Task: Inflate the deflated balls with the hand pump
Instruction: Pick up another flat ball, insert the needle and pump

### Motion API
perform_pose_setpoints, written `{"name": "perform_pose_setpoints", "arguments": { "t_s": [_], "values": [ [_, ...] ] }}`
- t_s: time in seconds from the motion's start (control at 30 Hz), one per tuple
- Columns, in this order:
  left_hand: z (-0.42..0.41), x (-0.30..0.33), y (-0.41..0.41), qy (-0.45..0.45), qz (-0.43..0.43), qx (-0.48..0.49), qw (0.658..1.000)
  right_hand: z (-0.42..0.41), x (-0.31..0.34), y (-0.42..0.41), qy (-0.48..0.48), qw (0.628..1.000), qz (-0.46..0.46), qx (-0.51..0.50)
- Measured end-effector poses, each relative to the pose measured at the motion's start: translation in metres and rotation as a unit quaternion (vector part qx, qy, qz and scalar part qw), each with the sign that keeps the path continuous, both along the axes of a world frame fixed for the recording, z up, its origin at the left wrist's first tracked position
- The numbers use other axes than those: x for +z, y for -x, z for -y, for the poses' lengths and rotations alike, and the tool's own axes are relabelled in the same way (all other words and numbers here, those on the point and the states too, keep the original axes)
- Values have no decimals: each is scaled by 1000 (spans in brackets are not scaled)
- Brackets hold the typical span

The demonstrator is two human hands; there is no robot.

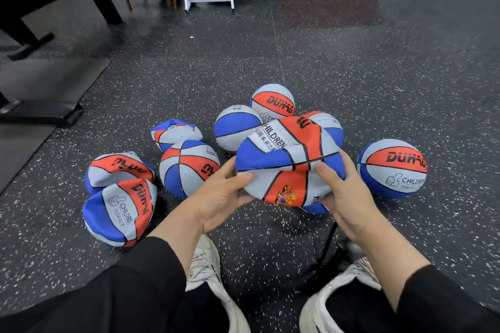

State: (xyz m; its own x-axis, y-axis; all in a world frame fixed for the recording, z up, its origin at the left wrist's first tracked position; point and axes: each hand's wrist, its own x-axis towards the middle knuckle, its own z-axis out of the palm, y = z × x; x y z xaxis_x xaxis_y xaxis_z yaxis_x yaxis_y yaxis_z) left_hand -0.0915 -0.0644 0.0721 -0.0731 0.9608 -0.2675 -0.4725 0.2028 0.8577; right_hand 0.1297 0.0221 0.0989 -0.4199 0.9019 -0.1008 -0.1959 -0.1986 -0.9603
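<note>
deflated ball point(286, 159) gripped between left hand point(219, 194) and right hand point(343, 197).

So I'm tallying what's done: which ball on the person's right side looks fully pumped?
The round red, blue and grey rubber ball alone at far right, DUHAO print upright; the ball in both hands is folded flat.

Both hands hold a caved-in ball point(289, 162) above the speckled floor point(351, 67). Left hand point(221, 197) grips its left edge, thumb on top; right hand point(343, 194) grips its right edge. Round ball point(392, 169) right of the held ball. Two collapsed balls point(119, 197) well left of it. Black hose point(328, 246) below it, between white shoes point(208, 273).
</note>
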Motion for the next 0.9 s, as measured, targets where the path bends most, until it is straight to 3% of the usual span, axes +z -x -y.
{"name": "perform_pose_setpoints", "arguments": {
  "t_s": [0.2, 0.3, 0.4, 0.67, 0.8, 0.9],
  "values": [
    [-2, -2, 2, -10, 19, -28, 999, 1, 2, 2, -63, 997, 32, -8],
    [-5, -4, 2, 7, -25, 1, 1000, 6, 4, 7, -117, 987, 113, -8],
    [-8, -3, -2, 26, -76, 8, 997, 11, -3, 12, -217, 952, 213, 9],
    [-14, 5, -11, 64, -93, 5, 994, 13, -25, 13, -425, 841, 332, 51],
    [-11, -3, -14, 76, -73, 47, 993, 21, -16, 14, -354, 873, 317, 105],
    [-5, -7, -12, 70, -62, 68, 993, 25, -14, 16, -266, 924, 266, 73]
  ]
}}
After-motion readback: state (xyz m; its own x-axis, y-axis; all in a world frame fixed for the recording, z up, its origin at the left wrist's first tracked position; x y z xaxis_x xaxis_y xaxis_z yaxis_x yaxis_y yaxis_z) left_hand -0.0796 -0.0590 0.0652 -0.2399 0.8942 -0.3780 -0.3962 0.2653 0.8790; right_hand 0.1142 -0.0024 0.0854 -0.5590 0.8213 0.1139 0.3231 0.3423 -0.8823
